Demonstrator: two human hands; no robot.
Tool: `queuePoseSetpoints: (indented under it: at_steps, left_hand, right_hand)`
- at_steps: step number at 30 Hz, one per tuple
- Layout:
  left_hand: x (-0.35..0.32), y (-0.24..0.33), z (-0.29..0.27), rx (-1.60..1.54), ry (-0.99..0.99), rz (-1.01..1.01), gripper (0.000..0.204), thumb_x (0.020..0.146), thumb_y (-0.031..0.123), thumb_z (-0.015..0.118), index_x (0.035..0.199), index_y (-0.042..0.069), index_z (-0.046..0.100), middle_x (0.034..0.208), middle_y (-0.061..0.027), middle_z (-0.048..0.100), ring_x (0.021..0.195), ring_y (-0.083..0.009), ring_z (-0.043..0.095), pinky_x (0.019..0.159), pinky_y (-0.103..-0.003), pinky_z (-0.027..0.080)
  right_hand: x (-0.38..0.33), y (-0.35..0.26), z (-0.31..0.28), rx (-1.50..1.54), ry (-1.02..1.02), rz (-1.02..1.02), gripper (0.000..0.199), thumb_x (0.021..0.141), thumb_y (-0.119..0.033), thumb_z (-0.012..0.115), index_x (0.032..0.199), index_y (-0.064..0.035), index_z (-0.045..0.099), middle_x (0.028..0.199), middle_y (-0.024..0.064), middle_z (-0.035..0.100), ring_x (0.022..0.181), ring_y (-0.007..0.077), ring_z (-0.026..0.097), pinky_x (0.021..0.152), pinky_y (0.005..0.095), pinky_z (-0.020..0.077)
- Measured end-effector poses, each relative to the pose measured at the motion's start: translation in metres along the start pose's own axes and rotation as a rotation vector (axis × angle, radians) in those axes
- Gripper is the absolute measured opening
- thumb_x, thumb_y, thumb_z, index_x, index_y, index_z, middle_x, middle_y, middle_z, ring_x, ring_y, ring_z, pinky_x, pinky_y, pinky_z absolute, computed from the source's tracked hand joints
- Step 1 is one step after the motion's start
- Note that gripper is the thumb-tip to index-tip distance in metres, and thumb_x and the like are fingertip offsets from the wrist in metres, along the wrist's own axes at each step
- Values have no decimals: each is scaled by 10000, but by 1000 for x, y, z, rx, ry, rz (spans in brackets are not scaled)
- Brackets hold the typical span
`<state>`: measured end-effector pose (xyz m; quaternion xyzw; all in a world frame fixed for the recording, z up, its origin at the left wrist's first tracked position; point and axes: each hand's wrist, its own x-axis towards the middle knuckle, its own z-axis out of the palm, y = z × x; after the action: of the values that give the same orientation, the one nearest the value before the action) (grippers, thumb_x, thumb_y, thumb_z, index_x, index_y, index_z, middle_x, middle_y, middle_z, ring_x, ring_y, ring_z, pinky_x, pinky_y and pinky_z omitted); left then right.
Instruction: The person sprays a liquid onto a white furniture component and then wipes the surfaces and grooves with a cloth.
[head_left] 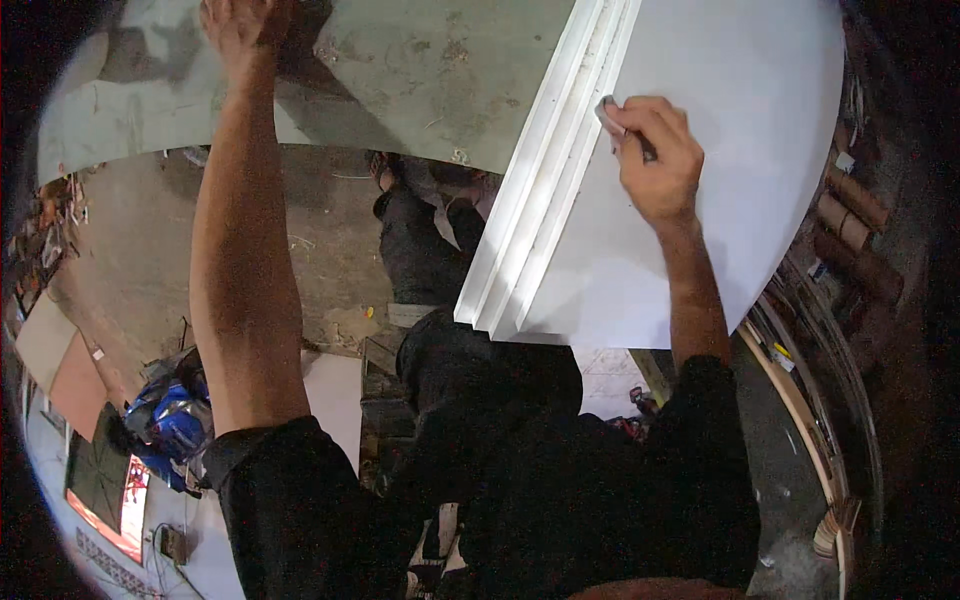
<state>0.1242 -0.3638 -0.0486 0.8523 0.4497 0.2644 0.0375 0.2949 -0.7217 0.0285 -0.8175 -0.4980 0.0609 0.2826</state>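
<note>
Two bare forearms are reaching up and away from a person in a black short-sleeved shirt [560, 500], seen from above the head. Nearest the viewer, the shirt and dark trousers are filling the lower middle of the view. Below and to the left, a blue crumpled bag [170, 420] is lying on the floor [140, 250].

Further out on the right, the right hand [655, 150] is curling its fingers tightly around a small grey pad [608, 115], pinching it against the surface of a large white panel [730, 130]. The pad is touching the panel just beside a raised white moulded strip [545, 180], which is running diagonally from the upper middle down toward the centre. The panel is lying flat and is taking up the upper right of the view.

To the left of the strip, a greyish, scuffed and stained board [400, 70] is stretching across the top. Farthest away, at the upper left, the left hand [240, 30] is resting on this board with the arm fully extended; the picture's top edge is cutting off the fingers, so whether they are spread or curled cannot be told.

Along the far right edge, brown cardboard tubes [850, 200] and long curved wooden strips [800, 400] are standing in the dim background.
</note>
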Motion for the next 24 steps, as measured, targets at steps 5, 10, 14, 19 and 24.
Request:
queuePoseSetpoints:
  at_steps: [5,10,14,19,24]
  left_hand:
    - [2,-25,9,143,-77,285,426,895,289,640,1203,2,570,1186,-211,526,1133,-398,477,960,-527,397]
    - [2,-17,20,60,10,49,427,899,309,639,1200,6,622,1232,-210,528,1164,-391,479,980,-534,397]
    - [-6,-4,6,227,38,210,445,909,309,632,1235,11,573,1222,-224,519,1145,-406,481,977,-534,393]
    - [-7,-22,12,391,77,330,457,914,299,625,1248,-2,543,1225,-229,514,1132,-414,484,963,-528,395]
    - [-10,-10,9,213,81,262,451,882,284,656,1223,2,565,1233,-222,514,1144,-409,484,969,-533,394]
  right_hand:
    - [23,7,-6,3,-42,3,65,833,-37,702,865,-93,701,876,57,655,882,273,624,815,410,459]
    - [-14,9,-9,-158,-137,-111,130,803,-48,723,911,-120,719,946,13,629,999,233,588,857,418,405]
    - [26,15,-4,-131,-41,-54,113,810,-67,726,904,-128,719,973,18,626,1017,231,583,872,414,406]
    - [-10,4,-2,-110,-131,-104,86,810,-72,767,869,-109,718,923,25,598,937,219,587,869,409,414]
    - [37,19,-3,-33,-17,-59,84,826,-87,793,870,-69,724,868,27,595,833,205,588,848,350,402]
